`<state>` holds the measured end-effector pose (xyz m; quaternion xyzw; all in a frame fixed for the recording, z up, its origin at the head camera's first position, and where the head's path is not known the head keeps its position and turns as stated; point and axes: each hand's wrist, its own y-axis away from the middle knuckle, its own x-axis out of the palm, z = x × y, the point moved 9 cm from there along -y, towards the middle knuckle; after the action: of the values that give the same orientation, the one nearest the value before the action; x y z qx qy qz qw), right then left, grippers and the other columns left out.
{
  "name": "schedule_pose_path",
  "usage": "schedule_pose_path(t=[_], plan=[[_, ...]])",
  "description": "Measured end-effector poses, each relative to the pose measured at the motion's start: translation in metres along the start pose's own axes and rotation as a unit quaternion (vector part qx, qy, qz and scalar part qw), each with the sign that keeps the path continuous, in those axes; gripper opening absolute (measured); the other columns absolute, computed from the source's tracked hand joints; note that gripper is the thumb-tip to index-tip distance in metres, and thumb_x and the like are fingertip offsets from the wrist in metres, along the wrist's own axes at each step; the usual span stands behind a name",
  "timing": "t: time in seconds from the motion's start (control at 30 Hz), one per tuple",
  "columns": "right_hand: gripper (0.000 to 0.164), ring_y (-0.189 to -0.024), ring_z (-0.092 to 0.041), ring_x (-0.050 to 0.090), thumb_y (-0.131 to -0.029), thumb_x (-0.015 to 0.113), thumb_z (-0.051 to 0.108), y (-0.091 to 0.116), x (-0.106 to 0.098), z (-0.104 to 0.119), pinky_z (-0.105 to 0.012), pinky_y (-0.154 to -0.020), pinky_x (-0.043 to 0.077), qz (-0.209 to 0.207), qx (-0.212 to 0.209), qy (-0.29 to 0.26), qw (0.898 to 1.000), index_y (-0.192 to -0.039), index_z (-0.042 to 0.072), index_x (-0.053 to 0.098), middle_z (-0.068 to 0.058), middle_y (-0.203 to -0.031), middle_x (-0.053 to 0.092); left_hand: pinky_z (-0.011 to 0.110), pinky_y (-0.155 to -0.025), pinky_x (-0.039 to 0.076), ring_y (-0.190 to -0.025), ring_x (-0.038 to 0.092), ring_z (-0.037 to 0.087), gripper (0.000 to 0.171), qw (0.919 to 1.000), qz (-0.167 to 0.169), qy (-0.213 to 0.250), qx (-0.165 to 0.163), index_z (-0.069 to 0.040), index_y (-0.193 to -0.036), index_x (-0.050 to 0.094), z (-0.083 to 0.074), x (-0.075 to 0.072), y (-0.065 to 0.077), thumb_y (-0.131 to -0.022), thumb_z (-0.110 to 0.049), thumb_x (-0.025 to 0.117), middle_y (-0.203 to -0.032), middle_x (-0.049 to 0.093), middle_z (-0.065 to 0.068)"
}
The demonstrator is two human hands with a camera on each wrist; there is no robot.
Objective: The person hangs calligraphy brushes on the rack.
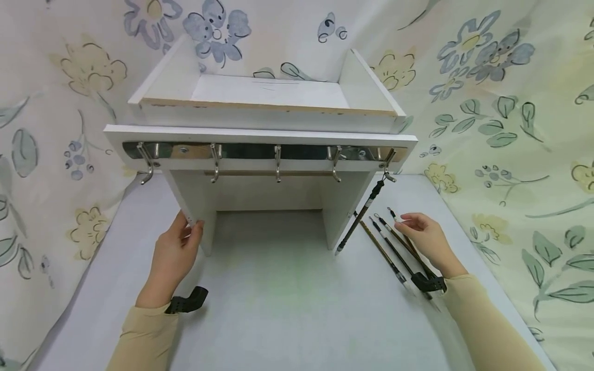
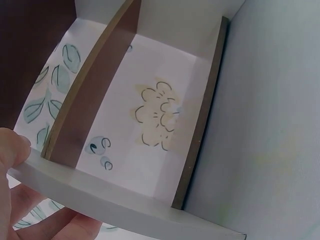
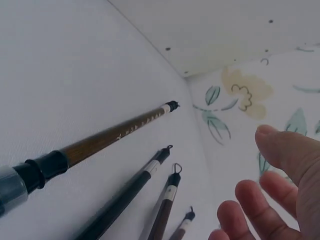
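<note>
A white wooden shelf [image 1: 260, 136] with a row of metal hooks stands on the table. My left hand [image 1: 171, 260] grips the front edge of its left side panel [image 2: 100, 187], thumb on the inner face and fingers on the outer. From the rightmost hook [image 1: 389, 164] a dark calligraphy brush [image 1: 360, 216] hangs by its loop, slanting down. Several more calligraphy brushes [image 1: 394, 251] lie on the table right of the shelf, loop ends toward the back. My right hand [image 1: 429, 242] hovers by those loop ends, fingers loosely bent and holding nothing in the right wrist view.
The white table [image 1: 287, 314] extends in front of the shelf. Flower-patterned cloth [image 1: 492, 123] hangs behind and along both sides. An open-topped compartment [image 1: 269, 91] sits above the hook rail [image 1: 246, 151].
</note>
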<state>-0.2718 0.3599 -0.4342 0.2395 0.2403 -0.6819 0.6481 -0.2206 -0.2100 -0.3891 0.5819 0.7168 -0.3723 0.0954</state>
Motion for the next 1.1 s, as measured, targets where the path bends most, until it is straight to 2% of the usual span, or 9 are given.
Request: schedule_pose_path(t=[0.2, 0.33, 0.7, 0.97, 1.1], plan=[[0.058, -0.098, -0.019, 0.062, -0.09, 0.065, 0.046, -0.002, -0.002, -0.023, -0.026, -0.075, 0.05, 0.01, 0.046, 0.011, 0.999, -0.13, 0.005, 0.055, -0.014, -0.115, 0.064, 0.057, -0.076, 0.053, -0.099, 0.064, 0.046, 0.041, 1.0, 0.001, 0.004, 0.0, -0.01, -0.139, 0.046, -0.002, -0.001, 0.0, -0.1, -0.018, 0.052, -0.124, 0.061, 0.024], [0.062, -0.102, -0.027, 0.059, -0.09, 0.064, 0.048, -0.002, -0.003, -0.034, -0.027, -0.074, 0.049, 0.016, 0.073, 0.023, 0.997, -0.132, 0.004, 0.053, -0.017, -0.118, 0.062, 0.057, -0.075, 0.053, -0.099, 0.064, 0.047, 0.041, 1.0, 0.001, 0.006, 0.002, -0.01, -0.14, 0.046, -0.003, -0.001, 0.0, -0.1, -0.017, 0.053, -0.124, 0.06, 0.024], [0.061, -0.091, -0.023, 0.06, -0.09, 0.067, 0.042, -0.001, -0.005, -0.059, -0.029, -0.069, 0.051, 0.02, 0.123, 0.019, 0.992, -0.132, 0.0, 0.051, -0.019, -0.113, 0.058, 0.056, -0.076, 0.053, -0.1, 0.063, 0.047, 0.042, 1.0, 0.004, 0.0, 0.0, -0.01, -0.141, 0.045, -0.002, 0.0, 0.0, -0.101, -0.018, 0.052, -0.126, 0.059, 0.024], [0.061, -0.098, -0.029, 0.059, -0.09, 0.067, 0.041, 0.0, -0.003, -0.07, -0.03, -0.072, 0.049, 0.027, 0.138, 0.032, 0.99, -0.132, -0.001, 0.05, -0.024, -0.118, 0.057, 0.056, -0.077, 0.053, -0.1, 0.063, 0.047, 0.04, 1.0, 0.004, 0.003, 0.003, -0.007, -0.139, 0.046, -0.004, 0.0, -0.001, -0.1, -0.017, 0.052, -0.126, 0.058, 0.025], [0.056, -0.095, -0.028, 0.059, -0.091, 0.067, 0.039, -0.002, -0.002, -0.073, -0.03, -0.071, 0.049, 0.024, 0.136, 0.05, 0.989, -0.129, 0.0, 0.053, -0.023, -0.115, 0.059, 0.056, -0.076, 0.053, -0.1, 0.063, 0.047, 0.038, 1.0, 0.003, 0.001, 0.004, -0.006, -0.136, 0.047, -0.004, 0.0, -0.001, -0.1, -0.016, 0.052, -0.126, 0.059, 0.024]])
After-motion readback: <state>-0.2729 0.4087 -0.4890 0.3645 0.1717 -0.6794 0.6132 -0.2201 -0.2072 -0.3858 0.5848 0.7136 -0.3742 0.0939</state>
